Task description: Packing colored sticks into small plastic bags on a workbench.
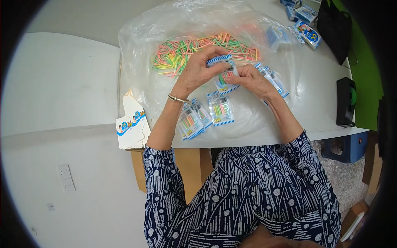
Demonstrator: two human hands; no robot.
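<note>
Over the middle of the table I hold a small blue-and-white striped packet (222, 86) between both hands. Its see-through front shows short pink and green sticks inside. My left hand (199, 71) grips the packet's upper left part, thumb across its front. At the lower right edge, my right hand (253, 82) pinches it between thumb and fingers. Just beyond the hands lies a loose heap of thin pink, green and yellow sticks (173, 53). Nearer to me lie similar filled packets, one flat packet (220, 109) and an overlapping pair (191, 122). More packets (276, 82) lie beside my right wrist.
A large see-through plastic sheet or bag (140, 37) spreads under the sticks and packets. White printed cartons (133, 124) stand at the table's left corner. Small blue-and-white boxes (307, 35) and a black bag (334, 31) are at far right, above a black tape dispenser (345, 101).
</note>
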